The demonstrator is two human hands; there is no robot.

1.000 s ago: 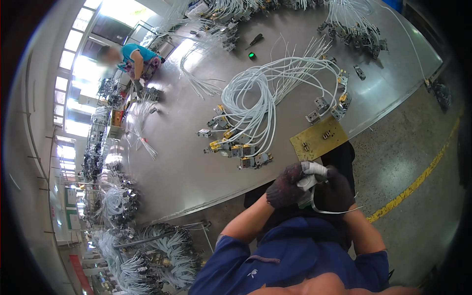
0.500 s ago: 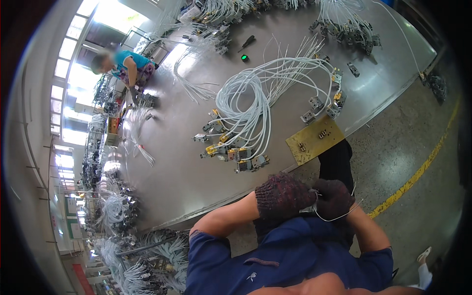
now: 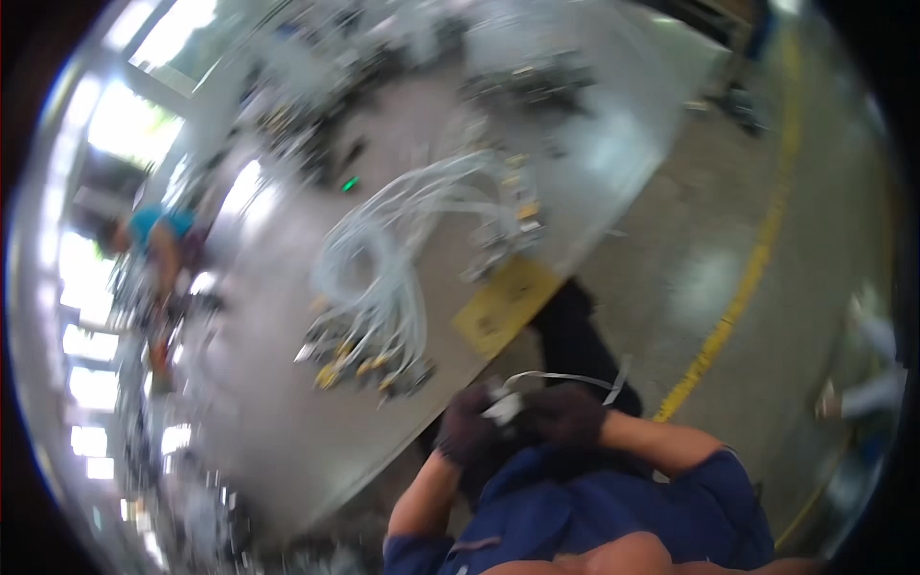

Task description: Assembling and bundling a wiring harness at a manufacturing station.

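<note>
Both gloved hands together at chest height, off the counter's near edge. Left hand (image 3: 467, 428) and right hand (image 3: 567, 414) clenched on a small white connector (image 3: 503, 407) pinched between them. A thin white wire (image 3: 565, 378) arcs out from it, long axis running to the person's right, end hanging free. Frame is blurred; connector orientation unclear. White cable coil (image 3: 383, 273) lies mid-counter (image 3: 278, 412), yellow card (image 3: 505, 305) at the near edge.
</note>
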